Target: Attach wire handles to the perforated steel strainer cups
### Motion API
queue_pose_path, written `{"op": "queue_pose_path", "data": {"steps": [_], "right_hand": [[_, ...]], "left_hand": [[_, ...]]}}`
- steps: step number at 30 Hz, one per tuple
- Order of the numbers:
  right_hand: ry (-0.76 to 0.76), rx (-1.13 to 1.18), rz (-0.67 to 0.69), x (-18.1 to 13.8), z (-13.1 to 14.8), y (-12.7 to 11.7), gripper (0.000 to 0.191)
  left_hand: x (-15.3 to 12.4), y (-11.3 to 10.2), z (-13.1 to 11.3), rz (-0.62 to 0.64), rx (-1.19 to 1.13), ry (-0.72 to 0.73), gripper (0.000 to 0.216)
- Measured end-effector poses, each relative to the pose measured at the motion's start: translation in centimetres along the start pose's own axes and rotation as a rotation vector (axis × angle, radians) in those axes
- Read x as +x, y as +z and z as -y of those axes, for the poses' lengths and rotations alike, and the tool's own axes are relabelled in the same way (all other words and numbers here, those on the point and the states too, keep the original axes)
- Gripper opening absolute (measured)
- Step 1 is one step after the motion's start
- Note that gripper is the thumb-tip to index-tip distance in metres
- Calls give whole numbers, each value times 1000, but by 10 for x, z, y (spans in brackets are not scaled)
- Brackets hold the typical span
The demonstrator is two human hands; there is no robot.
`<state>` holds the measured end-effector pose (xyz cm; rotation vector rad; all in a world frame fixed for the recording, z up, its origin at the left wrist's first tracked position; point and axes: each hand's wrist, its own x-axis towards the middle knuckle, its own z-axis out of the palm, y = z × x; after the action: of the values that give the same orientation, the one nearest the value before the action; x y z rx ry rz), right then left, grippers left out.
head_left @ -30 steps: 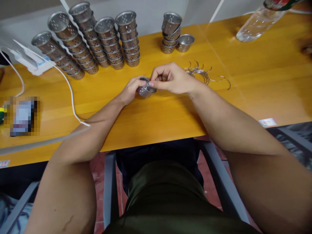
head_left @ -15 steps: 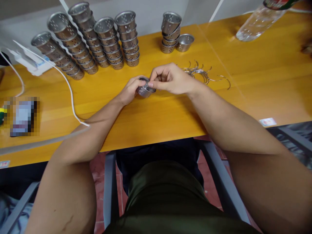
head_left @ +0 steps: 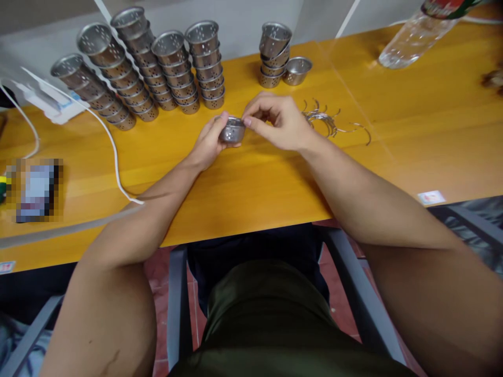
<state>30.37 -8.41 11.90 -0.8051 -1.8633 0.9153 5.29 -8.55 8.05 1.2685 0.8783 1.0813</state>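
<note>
My left hand (head_left: 210, 140) is wrapped around the side of a small perforated metal cup (head_left: 232, 132), thumb up at its rim and fingers beneath. The cup's mouth faces up, slightly tilted. At the right edge of that rim, my right hand (head_left: 275, 119) has thumb and forefinger pinched together. Whatever lies between those fingertips is too small to make out. Just beyond my right wrist is a loose heap of thin curved metal wires (head_left: 324, 123) on the wooden table (head_left: 251, 193).
Several tall stacks of perforated metal cups (head_left: 210, 65) stand at the back left. A shorter stack (head_left: 273, 55) and a single cup (head_left: 297, 71) are further right. A clear bottle (head_left: 408, 44), a white cable (head_left: 113, 144), a power strip (head_left: 58, 104) and a blurred phone (head_left: 37, 191) surround the work area.
My left hand has turned the cup more upright and raised it slightly. My right hand has shifted from the cup's near face up to the right side of its rim.
</note>
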Motion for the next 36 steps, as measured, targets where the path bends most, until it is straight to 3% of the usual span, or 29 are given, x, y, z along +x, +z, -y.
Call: {"op": "queue_pose_path", "data": {"steps": [5,10,16,23,26,28,30,33,35,36], "right_hand": [[-65,-93,112,-2,-3,-1,52],[-147,-128,219,-3,-11,4,48],[-97,-112,158,-4,-7,-9,48],[-129,-150,247,-4,-13,-6,43],[-189,-248,241,-3,-14,-23,40],[-251,-339,160,-1,-12,-51,28],[-286,-458,-15,4,-6,-85,8],[37,-741,-496,19,2,-126,24],[257,-864,-619,34,1,-137,19],[335,-884,-602,42,-2,-138,20]], "left_hand": [[-1,0,0,-10,38,31,66],[1,-3,12,4,53,95,61],[4,-8,15,32,24,109,54],[1,-10,13,40,65,149,55],[0,-9,11,49,78,109,60],[0,-9,9,29,104,57,61],[0,-9,8,8,128,25,61],[-1,-10,9,11,141,24,56],[-1,-9,9,22,143,38,52],[-1,-9,10,26,144,46,50]]}}
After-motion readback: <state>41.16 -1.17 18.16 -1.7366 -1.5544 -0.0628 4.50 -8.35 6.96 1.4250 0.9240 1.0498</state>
